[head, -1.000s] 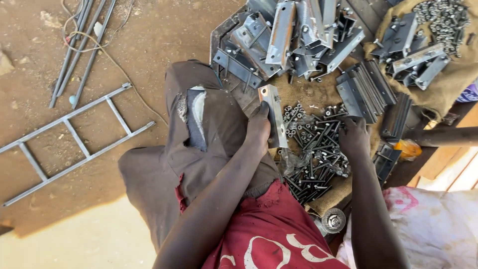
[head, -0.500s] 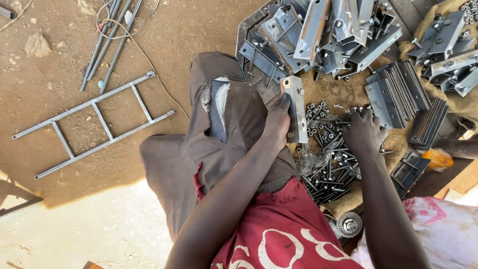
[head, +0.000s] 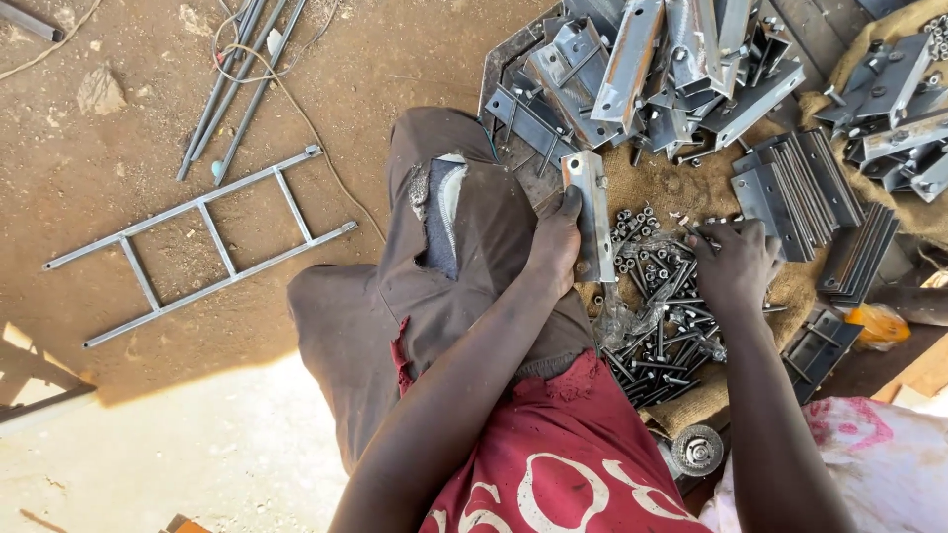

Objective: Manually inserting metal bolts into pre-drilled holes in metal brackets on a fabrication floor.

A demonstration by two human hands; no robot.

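Note:
My left hand [head: 556, 240] grips a flat grey metal bracket [head: 592, 209] with holes, held upright beside my knee. My right hand [head: 736, 265] rests palm down on a heap of dark bolts and nuts [head: 657, 316], fingers curled among them; whether it holds a bolt is hidden. The bolts lie on brown sackcloth [head: 691, 192]. My bent leg in torn brown trousers [head: 449, 227] sits left of the bracket.
A pile of grey metal brackets [head: 652, 69] fills the top centre, stacked flat plates [head: 790, 188] lie to the right, more brackets [head: 894, 109] at far right. A small ladder-like metal frame [head: 202, 247] and thin rods [head: 232, 89] lie on the dirt floor at left. A grinding disc [head: 697, 451] sits near my right elbow.
The view has shifted so everything sits lower and more central. My left hand keeps the bracket upright; my right hand has settled flatter on the bolt heap.

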